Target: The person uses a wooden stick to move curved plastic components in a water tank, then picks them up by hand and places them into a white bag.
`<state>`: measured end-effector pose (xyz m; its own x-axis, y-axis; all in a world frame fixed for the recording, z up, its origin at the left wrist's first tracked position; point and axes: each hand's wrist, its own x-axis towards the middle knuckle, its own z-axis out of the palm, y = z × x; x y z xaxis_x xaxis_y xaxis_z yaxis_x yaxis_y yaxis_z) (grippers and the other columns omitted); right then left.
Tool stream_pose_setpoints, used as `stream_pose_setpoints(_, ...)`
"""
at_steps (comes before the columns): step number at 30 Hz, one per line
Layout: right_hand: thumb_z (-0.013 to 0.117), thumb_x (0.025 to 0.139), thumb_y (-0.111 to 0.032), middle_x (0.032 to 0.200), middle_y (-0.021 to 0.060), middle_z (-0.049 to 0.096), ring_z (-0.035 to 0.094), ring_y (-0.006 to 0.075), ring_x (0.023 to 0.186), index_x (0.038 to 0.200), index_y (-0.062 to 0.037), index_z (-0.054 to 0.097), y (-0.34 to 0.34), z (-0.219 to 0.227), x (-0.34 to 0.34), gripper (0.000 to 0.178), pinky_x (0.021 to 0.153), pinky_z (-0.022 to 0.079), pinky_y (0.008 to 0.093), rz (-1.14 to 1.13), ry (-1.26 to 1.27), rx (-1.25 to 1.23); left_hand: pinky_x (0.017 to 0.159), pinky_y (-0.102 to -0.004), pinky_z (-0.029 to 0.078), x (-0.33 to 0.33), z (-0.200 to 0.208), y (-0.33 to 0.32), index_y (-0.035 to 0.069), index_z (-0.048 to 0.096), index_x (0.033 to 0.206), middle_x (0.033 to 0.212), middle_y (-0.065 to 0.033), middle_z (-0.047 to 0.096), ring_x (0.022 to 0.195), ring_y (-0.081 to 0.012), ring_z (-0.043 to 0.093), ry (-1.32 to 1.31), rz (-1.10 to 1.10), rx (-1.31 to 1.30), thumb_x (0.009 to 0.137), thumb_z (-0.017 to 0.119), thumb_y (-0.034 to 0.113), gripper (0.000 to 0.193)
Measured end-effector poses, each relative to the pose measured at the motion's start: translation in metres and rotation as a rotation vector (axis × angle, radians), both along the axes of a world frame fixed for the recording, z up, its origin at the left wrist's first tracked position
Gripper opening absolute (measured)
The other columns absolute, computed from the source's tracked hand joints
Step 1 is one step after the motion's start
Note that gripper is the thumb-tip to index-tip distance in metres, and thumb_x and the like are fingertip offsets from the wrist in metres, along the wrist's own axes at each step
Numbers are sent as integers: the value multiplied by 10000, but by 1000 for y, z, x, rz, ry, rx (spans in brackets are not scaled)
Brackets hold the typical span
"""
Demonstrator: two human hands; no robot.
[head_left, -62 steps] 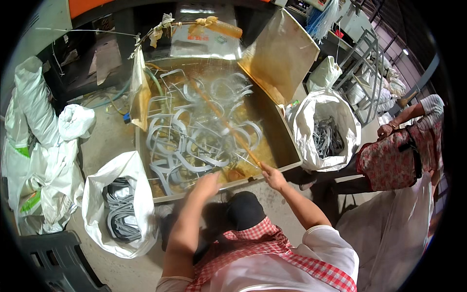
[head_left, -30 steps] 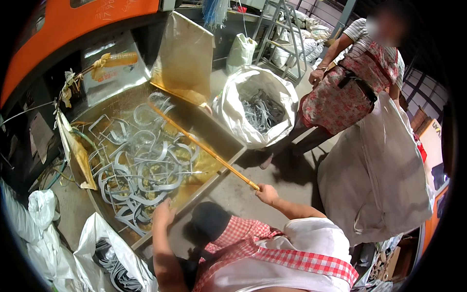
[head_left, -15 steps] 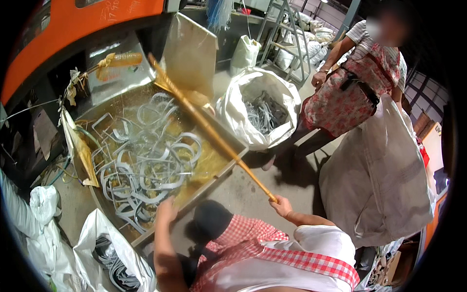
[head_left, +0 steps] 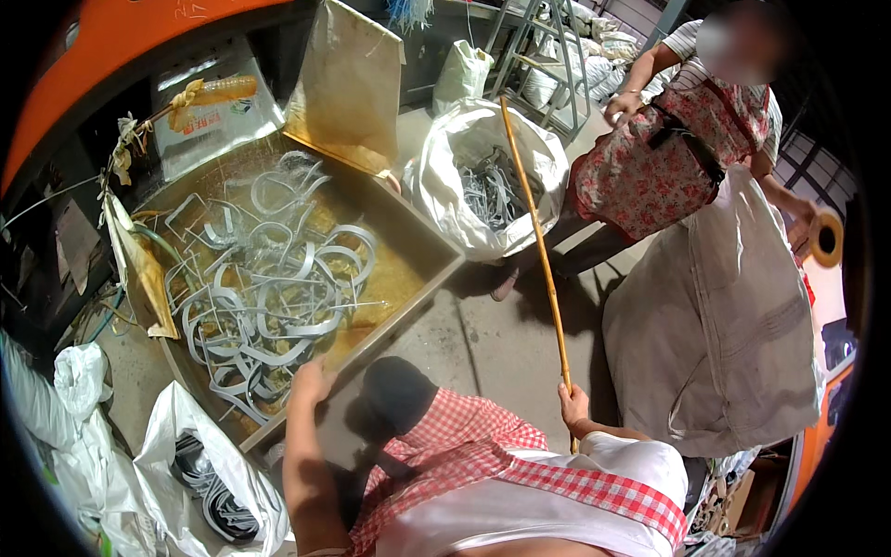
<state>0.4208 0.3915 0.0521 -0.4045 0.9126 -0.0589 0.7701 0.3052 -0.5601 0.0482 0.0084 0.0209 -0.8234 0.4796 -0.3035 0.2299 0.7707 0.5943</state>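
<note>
We wrap our right hand [head_left: 574, 406] round the pole [head_left: 554, 309] between tub [head_left: 405, 314] and big sack [head_left: 742, 325], our left hand [head_left: 311, 381] at the tub's rim, its grip unclear, with some strips [head_left: 215, 494] apparently bagged in the near sack [head_left: 249, 469], many loose in the tub, and a co-worker [head_left: 650, 190] blocking floor beside the far sack [head_left: 434, 181].
</note>
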Motion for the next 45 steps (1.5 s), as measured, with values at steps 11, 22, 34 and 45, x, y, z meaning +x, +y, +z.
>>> stream_pose_setpoints(11, 514, 760, -36, 514, 24, 420, 379, 131, 381, 998, 2, 513, 64, 44, -201, 241, 341, 310, 279, 57, 276, -759, 856, -395, 429, 2, 0, 2, 51, 510, 1187, 1065, -198, 587, 1001, -343, 551, -37, 10, -34, 731, 644, 229, 507)
stream_pose_setpoints(22, 617, 716, -260, 1207, 192, 460, 445, 366, 1119, 1287, -111, 352, 45, 30, -316, 646, 934, 380, 443, 599, -146, 143, 857, -404, 424, -4, 12, -3, 30, 515, 1175, 1069, -216, 578, 1000, -350, 548, 10, 16, -27, 719, 639, 209, 505)
stream_pose_setpoints(34, 611, 763, -246, 1050, 166, 576, 541, 329, 986, 1117, -99, 543, -34, 23, -353, 389, 833, 436, 406, 1139, -181, 315, 831, -430, 429, -4, 7, -17, 65, 532, 1141, 1044, -211, 577, 982, -369, 533, 64, 53, 88, 734, 596, 187, 430)
stream_pose_setpoints(45, 567, 815, -226, 1026, 154, 610, 586, 317, 917, 1091, -80, 579, -140, -46, -409, 312, 796, 460, 388, 1608, -307, 15, 844, -436, 419, 1, 17, -27, 24, 498, 1163, 1051, -228, 567, 995, -381, 520, 22, 40, 30, 772, 593, 210, 444)
